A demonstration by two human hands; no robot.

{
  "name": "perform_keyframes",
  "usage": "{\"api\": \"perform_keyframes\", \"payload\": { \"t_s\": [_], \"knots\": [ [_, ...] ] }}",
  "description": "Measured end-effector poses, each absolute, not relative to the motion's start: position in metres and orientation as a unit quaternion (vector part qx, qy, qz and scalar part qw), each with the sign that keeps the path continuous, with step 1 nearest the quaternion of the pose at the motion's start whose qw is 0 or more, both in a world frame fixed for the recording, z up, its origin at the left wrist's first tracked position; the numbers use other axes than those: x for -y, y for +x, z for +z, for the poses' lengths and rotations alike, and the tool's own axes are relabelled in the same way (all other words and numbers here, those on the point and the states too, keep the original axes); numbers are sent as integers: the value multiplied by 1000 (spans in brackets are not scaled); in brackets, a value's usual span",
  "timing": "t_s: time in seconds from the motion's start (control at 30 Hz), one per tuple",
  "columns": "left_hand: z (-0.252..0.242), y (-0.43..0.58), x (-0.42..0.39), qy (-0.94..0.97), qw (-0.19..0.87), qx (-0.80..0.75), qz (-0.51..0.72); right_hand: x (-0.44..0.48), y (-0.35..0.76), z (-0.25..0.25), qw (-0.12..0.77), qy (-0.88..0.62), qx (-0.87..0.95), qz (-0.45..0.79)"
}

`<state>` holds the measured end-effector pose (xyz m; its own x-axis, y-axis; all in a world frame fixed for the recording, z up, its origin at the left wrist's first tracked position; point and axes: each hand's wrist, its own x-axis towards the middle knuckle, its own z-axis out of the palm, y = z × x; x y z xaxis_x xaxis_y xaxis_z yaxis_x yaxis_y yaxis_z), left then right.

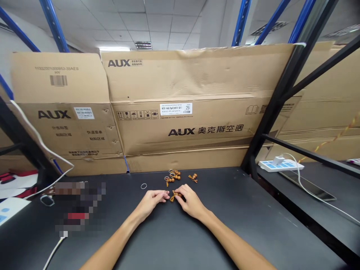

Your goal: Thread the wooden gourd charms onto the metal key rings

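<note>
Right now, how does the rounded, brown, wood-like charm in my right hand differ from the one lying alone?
The held charm is pinched by your right hand; the lone brown charm lies on the black tabletop. The held charm is partly hidden; the lone brown charm is uncovered and farther away. Both have orange cords.

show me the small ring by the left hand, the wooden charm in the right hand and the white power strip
small ring (143, 188), head view: lower edge of its band
wooden charm (172, 198), head view: its orange cord
white power strip (282, 166), head view: middle of its body
</note>
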<state>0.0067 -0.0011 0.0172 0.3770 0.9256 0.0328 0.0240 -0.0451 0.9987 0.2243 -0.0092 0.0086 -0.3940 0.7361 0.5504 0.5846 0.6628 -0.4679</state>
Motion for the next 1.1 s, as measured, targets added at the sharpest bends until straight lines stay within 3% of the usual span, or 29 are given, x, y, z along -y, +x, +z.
{"api": "perform_keyframes", "payload": {
  "t_s": [0.23, 0.53, 1.1],
  "knots": [
    [21, 7, 2, 578, 610, -373, 393, 9, 224, 8, 380, -399, 829, 98],
    [22, 11, 5, 620, 554, -405, 381, 12, 223, 15, 382, -386, 833, 105],
    [24, 9, 4, 638, 547, -410, 356, 15, 223, 18, 381, -367, 842, 106]
  ]
}}
